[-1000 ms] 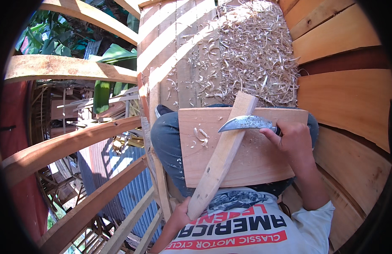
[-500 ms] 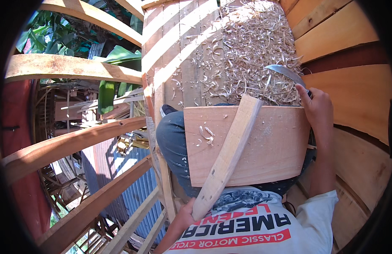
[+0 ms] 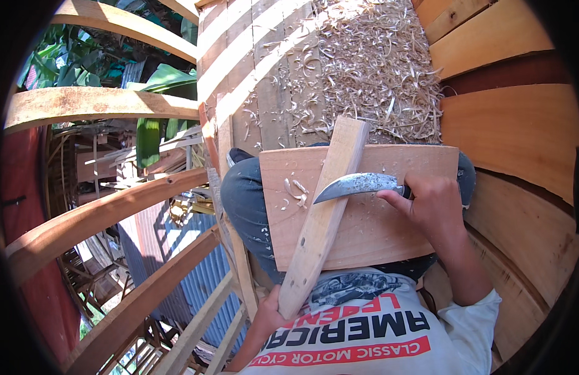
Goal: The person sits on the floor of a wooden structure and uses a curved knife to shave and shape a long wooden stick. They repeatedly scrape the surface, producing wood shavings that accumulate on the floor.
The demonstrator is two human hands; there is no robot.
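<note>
Left hand: our left hand (image 3: 272,310) is closed around the near end of a squared wooden bar (image 3: 322,222), just in front of the shirt.
Right hand: our right hand (image 3: 432,199) grasps the dark handle of a curved knife (image 3: 357,184), the thumb stretched along it toward the blade.
Knife: we see the mottled grey blade lying across the bar's far half, its tip pointing left past the bar's left edge; we cannot tell whether the cutting edge bites into the wood.
Bar: it slants over a flat board (image 3: 392,231), running from near left to far right. Its far end juts beyond the board's far edge, and we make out dark spots toward its near end.
Board: it rests on our lap, over dark trousers (image 3: 242,209), with a few curled shavings (image 3: 296,193) to the left of the bar.
Floor: beyond the board we have planks (image 3: 271,81) striped with sunlight, and a thick heap of shavings (image 3: 380,69) on the far right.
Right side: wide wooden wall boards (image 3: 511,140) stand beside us.
Left side: we look between wooden rails (image 3: 105,103) to green leaves (image 3: 147,140) and corrugated sheeting (image 3: 192,269).
</note>
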